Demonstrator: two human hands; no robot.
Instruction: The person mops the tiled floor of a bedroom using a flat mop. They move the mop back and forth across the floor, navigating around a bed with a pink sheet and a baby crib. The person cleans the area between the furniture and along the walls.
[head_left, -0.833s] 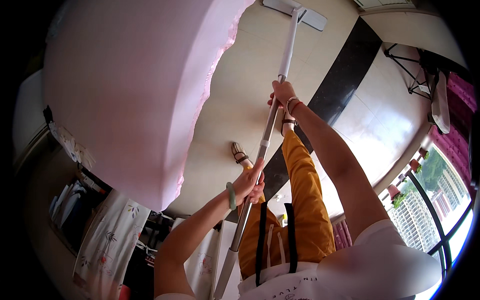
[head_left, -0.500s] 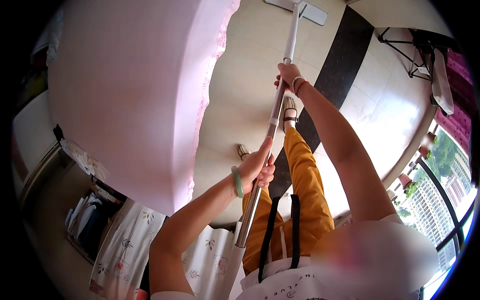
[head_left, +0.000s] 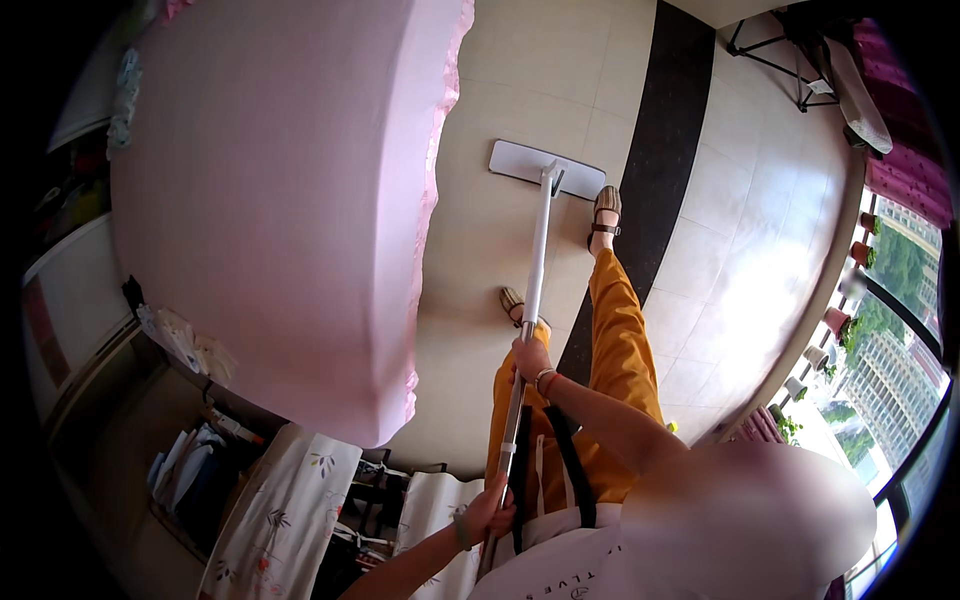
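Observation:
A flat mop (head_left: 538,250) slants up from my waist, with a white and metal pole and a wide rectangular white head (head_left: 520,160). That head rests on the tiled floor just ahead of my feet, its right end close to my right shoe (head_left: 606,205). My right hand (head_left: 532,358) is wrapped round the pole below its white section. Lower down, near my waist, my left hand (head_left: 488,508) grips the metal part, with a green bangle on the wrist. The pole's bottom end is hidden by my left hand and clothing.
A bed with a pink cover (head_left: 270,200) fills the left side. A dark stripe (head_left: 670,100) crosses the tiles. At the far right are a black-framed folding stand (head_left: 800,75) and a window ledge with potted plants (head_left: 838,320). Printed white curtains (head_left: 285,520) hang at lower left.
The mop head has slid back across the floor toward my feet. Both hands, still gripping the pole, have drawn in toward my body.

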